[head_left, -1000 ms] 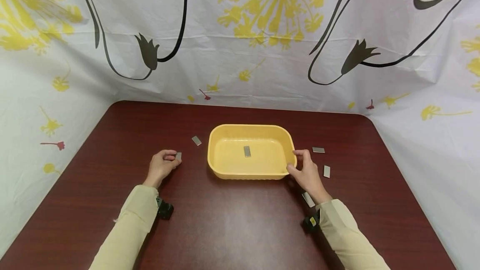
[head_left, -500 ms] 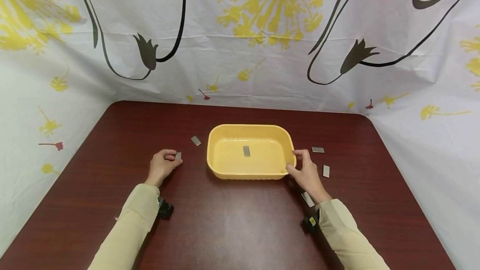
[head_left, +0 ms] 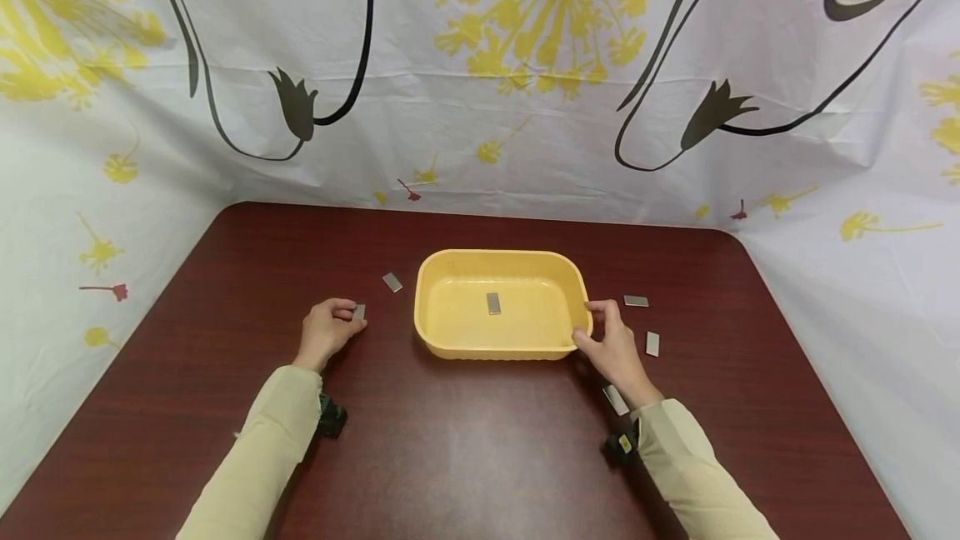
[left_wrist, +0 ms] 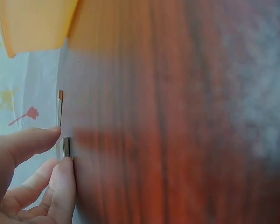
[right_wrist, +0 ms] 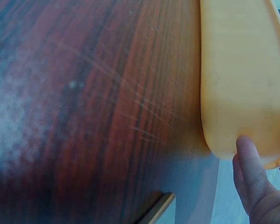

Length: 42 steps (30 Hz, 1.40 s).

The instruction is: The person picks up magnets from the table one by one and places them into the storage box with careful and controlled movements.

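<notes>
Grey block (head_left: 359, 312) pinched at left of centre, yellow tray (head_left: 495, 352) held at its right end

The grey block sits between the thumb and fingers of the left hand (head_left: 327, 333), left of the frame's middle; whether it is clear of the tabletop (head_left: 465, 457) or resting on it is hard to judge. A fingertip pinch probably suits so thin a piece, which offers little edge to grasp. Just above it to the right lies a second block (head_left: 392, 282).

The yellow tray stands in the centre of the frame, with one block inside (head_left: 493, 303). The right hand (head_left: 615, 354) grips its near right corner, thumb and finger spread around the rim, presumably to steady it. At right are two more blocks, one higher (head_left: 636, 301) and one lower (head_left: 652, 344); another (head_left: 617, 400) lies beside the right wrist. A printed cloth (head_left: 525, 157) hangs behind.

The head view alone shows the tray's inside. The left wrist view adds the held piece's thin edge between the digits; the right wrist view shows a digit pressed on the tray's outer wall.
</notes>
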Each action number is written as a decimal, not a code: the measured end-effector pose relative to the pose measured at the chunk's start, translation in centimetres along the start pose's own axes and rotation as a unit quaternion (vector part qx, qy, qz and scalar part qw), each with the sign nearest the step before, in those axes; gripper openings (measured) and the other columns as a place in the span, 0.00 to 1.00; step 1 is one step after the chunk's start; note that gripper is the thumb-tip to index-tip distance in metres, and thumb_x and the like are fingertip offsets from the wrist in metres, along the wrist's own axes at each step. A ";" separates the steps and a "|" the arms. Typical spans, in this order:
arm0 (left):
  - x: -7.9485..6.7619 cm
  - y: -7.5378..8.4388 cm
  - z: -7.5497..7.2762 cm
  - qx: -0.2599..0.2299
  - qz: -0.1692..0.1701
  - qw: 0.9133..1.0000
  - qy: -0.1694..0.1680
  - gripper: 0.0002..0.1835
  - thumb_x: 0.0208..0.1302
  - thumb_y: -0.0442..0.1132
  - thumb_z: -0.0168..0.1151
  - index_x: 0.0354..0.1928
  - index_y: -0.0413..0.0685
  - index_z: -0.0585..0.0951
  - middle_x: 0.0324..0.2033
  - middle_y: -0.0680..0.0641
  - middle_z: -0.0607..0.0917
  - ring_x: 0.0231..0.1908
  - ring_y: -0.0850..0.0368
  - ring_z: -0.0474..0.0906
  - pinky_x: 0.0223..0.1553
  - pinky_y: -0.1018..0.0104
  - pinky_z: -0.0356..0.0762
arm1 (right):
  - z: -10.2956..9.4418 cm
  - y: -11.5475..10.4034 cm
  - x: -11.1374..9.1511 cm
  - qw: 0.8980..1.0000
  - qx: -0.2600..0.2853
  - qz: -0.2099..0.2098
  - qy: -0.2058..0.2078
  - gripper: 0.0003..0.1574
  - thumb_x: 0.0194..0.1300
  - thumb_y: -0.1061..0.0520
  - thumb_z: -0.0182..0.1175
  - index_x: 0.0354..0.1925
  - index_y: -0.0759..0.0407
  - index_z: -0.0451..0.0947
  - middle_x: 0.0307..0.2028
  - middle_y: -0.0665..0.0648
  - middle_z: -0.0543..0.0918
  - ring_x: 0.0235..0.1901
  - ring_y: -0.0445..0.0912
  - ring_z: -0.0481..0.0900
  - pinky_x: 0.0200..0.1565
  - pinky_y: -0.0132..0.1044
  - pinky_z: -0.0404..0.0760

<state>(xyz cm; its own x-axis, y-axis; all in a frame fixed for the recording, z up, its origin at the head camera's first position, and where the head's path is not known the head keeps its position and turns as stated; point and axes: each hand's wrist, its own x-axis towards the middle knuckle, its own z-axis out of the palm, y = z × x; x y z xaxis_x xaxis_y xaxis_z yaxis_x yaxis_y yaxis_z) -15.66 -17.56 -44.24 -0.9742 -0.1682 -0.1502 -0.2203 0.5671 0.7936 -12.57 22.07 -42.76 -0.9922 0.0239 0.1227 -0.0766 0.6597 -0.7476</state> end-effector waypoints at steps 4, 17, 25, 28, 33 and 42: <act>0.1 0.1 0.0 0.019 0.007 1.000 -0.001 0.19 0.52 0.35 0.62 0.47 0.34 0.74 0.38 0.36 0.76 0.37 0.44 0.72 0.38 0.54 0.70 | 0.0 0.0 0.0 1.000 -0.001 0.003 -0.003 0.26 0.52 0.61 0.57 0.50 0.63 0.62 0.39 0.65 0.76 0.28 0.51 0.72 0.25 0.35 0.69; 0.3 0.3 0.0 0.039 0.013 0.999 -0.010 0.21 0.52 0.35 0.62 0.48 0.33 0.73 0.38 0.35 0.76 0.38 0.42 0.71 0.41 0.51 0.68 | 0.1 0.1 0.0 1.000 -0.001 0.000 0.002 0.26 0.51 0.61 0.57 0.49 0.63 0.62 0.38 0.65 0.76 0.30 0.52 0.73 0.27 0.36 0.70; 0.6 0.1 0.1 0.056 0.018 0.998 -0.009 0.22 0.51 0.35 0.62 0.49 0.33 0.73 0.38 0.35 0.76 0.38 0.42 0.72 0.40 0.51 0.68 | 0.1 0.2 0.1 1.000 0.001 -0.005 0.004 0.26 0.51 0.61 0.57 0.49 0.63 0.62 0.39 0.65 0.77 0.30 0.52 0.73 0.27 0.36 0.70; 0.7 0.1 0.2 0.064 0.024 0.998 -0.008 0.23 0.51 0.35 0.63 0.50 0.33 0.73 0.38 0.35 0.76 0.37 0.42 0.72 0.40 0.52 0.69 | 0.1 0.3 0.1 1.000 0.001 -0.005 0.003 0.26 0.51 0.61 0.57 0.49 0.63 0.62 0.39 0.65 0.77 0.29 0.52 0.73 0.26 0.36 0.69; 0.8 0.1 0.1 0.075 0.038 0.996 -0.011 0.24 0.50 0.34 0.63 0.50 0.31 0.73 0.37 0.35 0.77 0.37 0.42 0.73 0.40 0.51 0.69 | 0.1 0.3 0.0 1.000 0.002 0.000 0.000 0.26 0.52 0.61 0.57 0.50 0.63 0.62 0.39 0.66 0.76 0.29 0.52 0.73 0.26 0.36 0.69; 0.8 0.1 0.1 0.071 0.029 0.997 -0.013 0.23 0.50 0.34 0.63 0.50 0.31 0.73 0.38 0.35 0.77 0.38 0.43 0.73 0.40 0.52 0.70 | 0.1 0.2 0.1 1.000 0.001 0.000 0.000 0.26 0.52 0.61 0.57 0.50 0.63 0.62 0.39 0.66 0.76 0.29 0.52 0.72 0.26 0.36 0.69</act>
<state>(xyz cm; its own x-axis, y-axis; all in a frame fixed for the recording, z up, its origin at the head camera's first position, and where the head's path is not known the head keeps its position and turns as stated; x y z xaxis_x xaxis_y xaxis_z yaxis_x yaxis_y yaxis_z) -16.43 -17.55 -44.37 -0.9862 -0.1114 -0.1225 -0.1655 0.6847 0.7098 -12.66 22.15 -42.99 -0.9922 0.0243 0.1219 -0.0759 0.6584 -0.7488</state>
